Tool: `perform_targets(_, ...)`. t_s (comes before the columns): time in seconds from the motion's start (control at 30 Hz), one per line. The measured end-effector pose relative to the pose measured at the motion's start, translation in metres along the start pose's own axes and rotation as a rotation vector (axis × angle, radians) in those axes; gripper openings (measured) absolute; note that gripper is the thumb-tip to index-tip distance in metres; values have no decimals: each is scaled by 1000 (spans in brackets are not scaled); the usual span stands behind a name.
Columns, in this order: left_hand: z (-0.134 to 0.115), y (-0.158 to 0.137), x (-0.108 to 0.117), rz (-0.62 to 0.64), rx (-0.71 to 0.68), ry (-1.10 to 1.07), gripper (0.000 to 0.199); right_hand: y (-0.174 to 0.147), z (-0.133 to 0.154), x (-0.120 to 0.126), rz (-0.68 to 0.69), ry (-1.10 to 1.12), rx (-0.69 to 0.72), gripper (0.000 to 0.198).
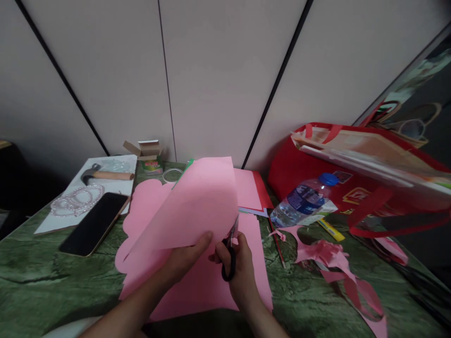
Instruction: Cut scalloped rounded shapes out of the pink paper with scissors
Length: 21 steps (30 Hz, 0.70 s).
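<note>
A sheet of pink paper [197, 202] is raised at a tilt in front of me. My left hand [190, 256] pinches its lower edge, thumb on top and the other fingers hidden beneath. Dark-handled scissors [230, 263] sit in my right hand [243, 267], with fingers through the handle loops. Their blades are at the right edge of the raised sheet, where a small strip of paper hangs beside them. Below both hands lie more pink sheets [211, 291], and some pink paper with a scalloped edge [141, 202] shows at the left.
On the left lie a black phone [95, 225], a hammer [109, 175] and a beaded string [75, 199]. A small open box [151, 162] stands by the wall. To the right are a water bottle [303, 199], a red bag [289, 164], a pencil [278, 244] and pink scraps [327, 256].
</note>
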<state>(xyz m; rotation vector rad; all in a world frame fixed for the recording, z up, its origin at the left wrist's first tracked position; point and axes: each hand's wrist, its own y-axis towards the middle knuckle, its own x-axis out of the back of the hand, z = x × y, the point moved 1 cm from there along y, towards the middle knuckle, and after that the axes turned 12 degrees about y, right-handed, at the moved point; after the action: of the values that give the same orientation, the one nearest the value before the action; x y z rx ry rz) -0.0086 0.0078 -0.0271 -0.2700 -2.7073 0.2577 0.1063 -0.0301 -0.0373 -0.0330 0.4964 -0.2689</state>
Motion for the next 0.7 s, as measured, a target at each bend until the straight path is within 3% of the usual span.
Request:
perform_targets(0.3, 0, 0, 0, 25, -27, 5, 34, -1, 2, -1, -11, -4, -11, 33)
perform_targets(0.7, -4, 0, 1, -123, -63, -72, 23, -8, -10, -7, 10, 112, -9, 27)
